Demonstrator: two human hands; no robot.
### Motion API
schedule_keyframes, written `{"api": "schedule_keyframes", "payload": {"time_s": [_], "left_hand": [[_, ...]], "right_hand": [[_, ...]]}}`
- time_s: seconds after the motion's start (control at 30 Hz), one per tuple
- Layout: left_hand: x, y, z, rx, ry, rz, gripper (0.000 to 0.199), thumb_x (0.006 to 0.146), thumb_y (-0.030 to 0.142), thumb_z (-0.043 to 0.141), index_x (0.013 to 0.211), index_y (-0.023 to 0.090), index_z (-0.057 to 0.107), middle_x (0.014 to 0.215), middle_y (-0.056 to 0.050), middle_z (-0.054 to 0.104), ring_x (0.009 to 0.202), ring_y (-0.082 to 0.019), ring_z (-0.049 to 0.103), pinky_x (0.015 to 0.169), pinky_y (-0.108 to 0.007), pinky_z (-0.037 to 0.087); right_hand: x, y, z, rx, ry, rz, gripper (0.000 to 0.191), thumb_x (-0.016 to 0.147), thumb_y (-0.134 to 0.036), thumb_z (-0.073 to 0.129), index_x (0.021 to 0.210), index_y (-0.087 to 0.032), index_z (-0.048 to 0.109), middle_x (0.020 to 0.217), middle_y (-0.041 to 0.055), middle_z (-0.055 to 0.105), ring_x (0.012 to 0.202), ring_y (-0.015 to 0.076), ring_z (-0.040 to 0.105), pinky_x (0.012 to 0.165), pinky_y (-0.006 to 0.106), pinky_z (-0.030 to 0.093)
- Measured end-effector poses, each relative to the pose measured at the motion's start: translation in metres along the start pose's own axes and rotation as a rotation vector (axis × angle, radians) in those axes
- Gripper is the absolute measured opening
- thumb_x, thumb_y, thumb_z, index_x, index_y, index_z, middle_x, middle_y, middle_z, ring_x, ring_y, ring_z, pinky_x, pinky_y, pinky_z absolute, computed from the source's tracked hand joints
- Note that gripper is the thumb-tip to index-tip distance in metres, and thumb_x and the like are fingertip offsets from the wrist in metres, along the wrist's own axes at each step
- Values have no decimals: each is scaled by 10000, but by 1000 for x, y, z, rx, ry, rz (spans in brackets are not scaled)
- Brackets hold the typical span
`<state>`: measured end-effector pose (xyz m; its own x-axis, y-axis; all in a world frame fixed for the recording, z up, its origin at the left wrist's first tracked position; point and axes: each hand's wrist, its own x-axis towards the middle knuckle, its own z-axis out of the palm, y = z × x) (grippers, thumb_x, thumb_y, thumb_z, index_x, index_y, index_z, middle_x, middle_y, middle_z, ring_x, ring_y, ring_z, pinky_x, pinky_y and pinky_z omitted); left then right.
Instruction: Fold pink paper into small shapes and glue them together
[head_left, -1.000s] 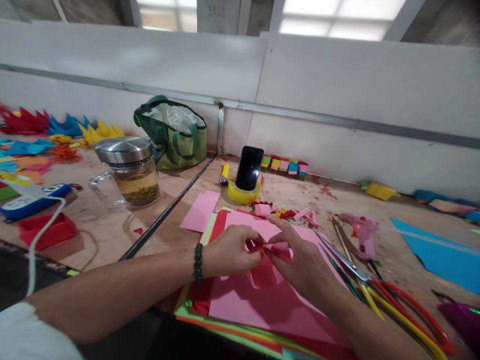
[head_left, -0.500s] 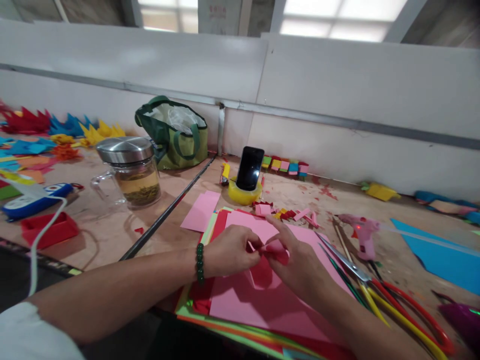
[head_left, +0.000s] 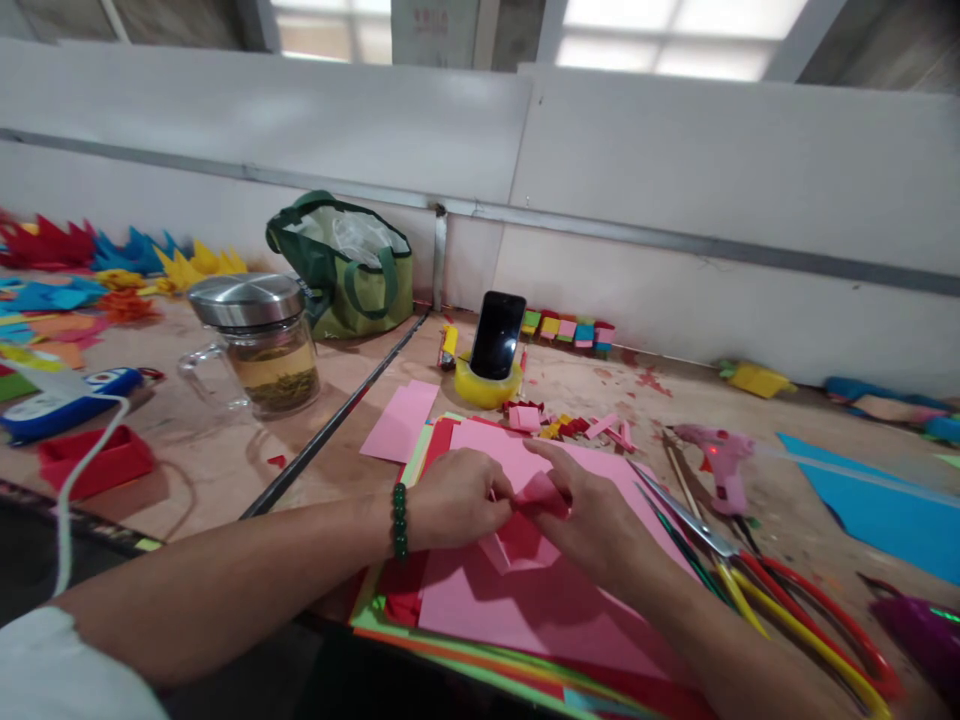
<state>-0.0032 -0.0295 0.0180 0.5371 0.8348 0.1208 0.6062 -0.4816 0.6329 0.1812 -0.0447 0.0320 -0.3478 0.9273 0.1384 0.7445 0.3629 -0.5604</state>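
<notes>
Pink folded paper (head_left: 514, 548), over the paper stack (head_left: 469, 608), is pinched by the fingers of both left hand (head_left: 459, 502) and right hand (head_left: 596, 520); its lower part has swung slightly leftward, so shaping seems underway.

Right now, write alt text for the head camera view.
Left hand and right hand hold folded pink paper over stacked coloured sheets. Scissors and a glue gun lie to the right; behind, a phone stands in a yellow tape roll.
</notes>
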Motion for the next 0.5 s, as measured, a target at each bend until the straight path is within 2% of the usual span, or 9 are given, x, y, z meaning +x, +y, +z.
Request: {"api": "schedule_keyframes", "payload": {"time_s": [0.17,0.27,0.43,0.5], "left_hand": [[0,6,-3,84,-32,-36,261,688,167,513,746,192,766,729,-47,720,641,-161,590,597,-245,389],[-2,6,-1,109,-32,-52,270,692,173,515,777,202,770,767,-52,732,679,-182,616,624,-258,411],[-5,8,1,87,-16,-54,241,697,185,531,759,189,764,708,-56,724,649,-192,623,588,-263,397],[-5,11,-1,67,-16,-57,235,686,172,537,749,186,762,685,-53,715,628,-185,608,566,-259,386]], "right_hand": [[-1,-4,-3,93,34,-181,623,720,-81,545,1324,-203,449,897,17,710,840,174,674,815,319,514],[-1,-2,0,112,17,-230,620,708,-45,512,1303,-213,458,888,12,705,832,161,676,804,304,523],[-1,2,7,117,64,-385,595,719,-42,499,1284,-223,451,861,6,690,793,148,667,780,301,531],[-2,1,7,149,85,-406,563,738,-52,512,1271,-224,461,855,7,687,781,144,665,789,306,530]]}}
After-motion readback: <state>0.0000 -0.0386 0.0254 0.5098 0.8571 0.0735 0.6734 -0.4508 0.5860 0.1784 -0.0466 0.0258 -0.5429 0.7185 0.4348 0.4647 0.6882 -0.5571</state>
